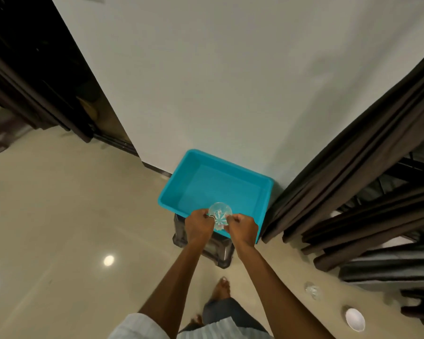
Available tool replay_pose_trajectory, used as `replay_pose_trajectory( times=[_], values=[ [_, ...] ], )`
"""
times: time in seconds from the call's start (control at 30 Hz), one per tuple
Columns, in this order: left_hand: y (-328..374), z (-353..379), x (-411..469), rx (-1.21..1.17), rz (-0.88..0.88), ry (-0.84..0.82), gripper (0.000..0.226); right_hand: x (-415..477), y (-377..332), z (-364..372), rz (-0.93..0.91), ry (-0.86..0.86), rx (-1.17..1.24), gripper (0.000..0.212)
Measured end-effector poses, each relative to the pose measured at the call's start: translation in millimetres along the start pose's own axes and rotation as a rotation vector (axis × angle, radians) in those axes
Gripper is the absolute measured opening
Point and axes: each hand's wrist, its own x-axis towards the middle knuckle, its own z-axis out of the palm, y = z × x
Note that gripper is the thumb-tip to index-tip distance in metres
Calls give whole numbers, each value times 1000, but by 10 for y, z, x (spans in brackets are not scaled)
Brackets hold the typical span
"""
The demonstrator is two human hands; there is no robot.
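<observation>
One glass (220, 212) gripped between both hands (198, 225).

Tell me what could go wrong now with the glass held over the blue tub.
1. The glass, held by the left hand and right hand above the tub, could slip and break near the bare foot.
2. The tub looks wider than the dark stool under it; a push might tip it.
3. A second glass and a white bowl lie on the floor; a step could hit them.
</observation>
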Motion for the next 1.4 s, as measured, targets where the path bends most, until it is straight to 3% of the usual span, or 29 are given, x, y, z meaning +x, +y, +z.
replay_pose_trajectory(
  times=[0.43, 0.67, 0.8, 0.93, 1.2, 1.4],
  values=[
    [207, -135, 823, -48, -96, -25, 22, 681, -531, 427, 40, -235, -115, 34],
    [-10, -257, 1400, -45, -123, -144, 19, 835, -815, 812, 94, -343, -184, 29],
    [-26, -382, 1808, -34, -93, -190, 25, 1024, -924, 1132, 151, -349, -178, 40],
    [-92, -434, 2300, -30, -72, -247, 30, 1284, -1087, 1456, 227, -341, -125, 25],
    [-171, -249, 3233, 106, 9, -419, 34, 1979, -1029, 1983, 308, -280, 9, 26],
    [-214, 62, 3624, 86, 10, -480, 35, 2376, -847, 2152, 336, -303, 49, 42]
  ],
)
